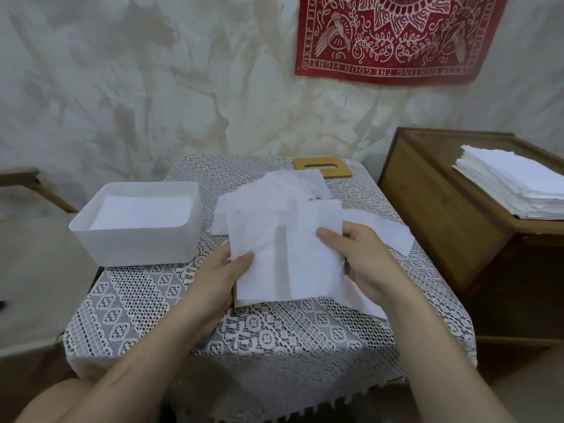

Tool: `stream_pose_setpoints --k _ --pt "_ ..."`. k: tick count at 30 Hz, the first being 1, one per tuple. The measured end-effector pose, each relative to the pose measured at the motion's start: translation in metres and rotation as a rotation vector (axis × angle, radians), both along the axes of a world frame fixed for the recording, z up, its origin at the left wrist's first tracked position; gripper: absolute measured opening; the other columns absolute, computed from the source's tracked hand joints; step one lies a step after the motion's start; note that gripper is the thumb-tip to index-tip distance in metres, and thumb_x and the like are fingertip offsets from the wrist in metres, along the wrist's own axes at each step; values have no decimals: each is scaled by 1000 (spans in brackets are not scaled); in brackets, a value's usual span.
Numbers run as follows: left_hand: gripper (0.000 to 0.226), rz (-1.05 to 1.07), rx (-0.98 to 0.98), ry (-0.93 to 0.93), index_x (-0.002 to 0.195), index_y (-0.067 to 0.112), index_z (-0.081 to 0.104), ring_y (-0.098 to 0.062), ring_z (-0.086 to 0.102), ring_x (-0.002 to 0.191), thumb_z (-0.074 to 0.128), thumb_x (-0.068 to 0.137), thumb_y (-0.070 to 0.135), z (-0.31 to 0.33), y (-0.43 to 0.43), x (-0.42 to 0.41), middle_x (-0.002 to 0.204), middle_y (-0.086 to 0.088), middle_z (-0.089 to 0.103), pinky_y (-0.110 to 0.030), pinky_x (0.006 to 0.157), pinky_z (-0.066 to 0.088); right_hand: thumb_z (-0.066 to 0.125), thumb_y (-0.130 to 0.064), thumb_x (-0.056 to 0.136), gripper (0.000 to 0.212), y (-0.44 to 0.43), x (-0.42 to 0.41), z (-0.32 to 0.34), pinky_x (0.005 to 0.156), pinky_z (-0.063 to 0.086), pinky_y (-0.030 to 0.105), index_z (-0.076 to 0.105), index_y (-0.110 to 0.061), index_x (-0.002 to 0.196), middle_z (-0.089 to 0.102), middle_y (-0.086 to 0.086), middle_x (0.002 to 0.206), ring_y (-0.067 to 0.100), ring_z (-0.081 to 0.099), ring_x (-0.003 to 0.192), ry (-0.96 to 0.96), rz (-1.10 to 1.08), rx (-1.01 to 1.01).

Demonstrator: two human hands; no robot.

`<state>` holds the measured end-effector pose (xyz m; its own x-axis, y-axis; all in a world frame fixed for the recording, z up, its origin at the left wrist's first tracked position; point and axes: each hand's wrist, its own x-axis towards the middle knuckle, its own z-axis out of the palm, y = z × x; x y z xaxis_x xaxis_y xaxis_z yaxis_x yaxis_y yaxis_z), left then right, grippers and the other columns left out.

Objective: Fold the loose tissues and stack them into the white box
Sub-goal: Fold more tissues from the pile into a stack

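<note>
A white tissue [287, 251] is held up flat over the lace-covered table [146, 300], a faint grey crease line running down its middle. My left hand [219, 279] pinches its left edge with the thumb on top. My right hand [363, 261] pinches its right edge the same way. Behind and under it lie several loose tissues [274, 190], some crumpled, one [384, 230] spreading right. The white box [137, 242] stands at the table's left, holding folded tissues [146, 209].
A yellow wooden lid with a slot [323, 167] lies at the table's back edge. To the right, a brown wooden cabinet [436, 209] bears a tall stack of white tissues [515, 184]. A red cloth [393, 35] hangs on the wall.
</note>
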<state>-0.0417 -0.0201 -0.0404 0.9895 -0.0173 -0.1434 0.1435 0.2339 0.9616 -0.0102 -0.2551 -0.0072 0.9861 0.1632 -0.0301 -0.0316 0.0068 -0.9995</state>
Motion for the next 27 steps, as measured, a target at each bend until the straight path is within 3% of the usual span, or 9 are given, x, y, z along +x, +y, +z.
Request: stream_pose_setpoints --k 2,6,9,12,15,17,19,23,27 --pt "25 -12 -31 5 126 21 64 -19 76 104 50 107 13 1 -5 -1 116 -1 78 -32 73 63 64 -16 99 16 18 0 -2 65 57 24 75 -8 107 80 5 101 16 75 87 -20 -12 -19" --pt "29 2 -75 10 133 20 61 -19 72 115 47 108 24 0 -10 0 123 0 76 -34 87 57 71 -21 94 12 46 4 -14 84 57 41 78 -11 95 80 5 98 24 75 96 -66 -64 -101" --pt "35 -5 -112 15 133 18 62 -19 71 117 52 104 34 1 -12 0 124 -1 75 -38 97 53 70 -18 95 14 55 7 -18 76 52 37 76 -6 96 78 11 97 20 71 84 -49 -78 -94" --pt "28 -39 -16 -26 129 21 64 -20 73 112 54 104 27 0 -13 -2 120 0 77 -39 93 57 70 -21 95 18 62 4 -19 73 52 32 75 -3 97 77 14 97 16 69 80 -60 -60 -107" --pt "26 3 44 -36 128 19 66 -24 75 107 57 104 19 -3 -10 -2 116 -3 78 -45 90 60 74 -42 83 33 63 5 -20 67 50 32 71 -10 92 73 11 89 13 64 74 -142 -133 -229" --pt "25 30 37 -35 127 17 67 -25 75 107 57 103 16 -4 -9 -1 116 -4 78 -46 91 59 71 -58 73 40 58 7 -20 75 55 38 68 -26 97 71 -3 90 13 68 82 -131 -180 -326" --pt "23 48 28 -32 124 15 67 -25 76 104 57 103 15 -1 -9 -1 114 -4 79 -46 89 60 72 -66 70 52 53 5 -20 84 58 41 66 -31 108 72 -6 101 13 70 93 -28 -113 -336" --pt "22 20 99 -44 121 16 69 -26 76 104 58 103 14 -1 -8 -2 112 -5 79 -45 88 60 76 -27 90 17 50 1 -22 84 58 43 77 -12 99 79 7 97 24 75 91 8 -13 -198" --pt "17 24 174 -42 115 18 71 -24 76 100 59 103 15 0 -6 -2 107 -3 80 -44 87 60 72 -17 93 16 46 -2 -23 58 41 17 71 -11 78 66 -9 61 4 57 55 -47 -22 -221"
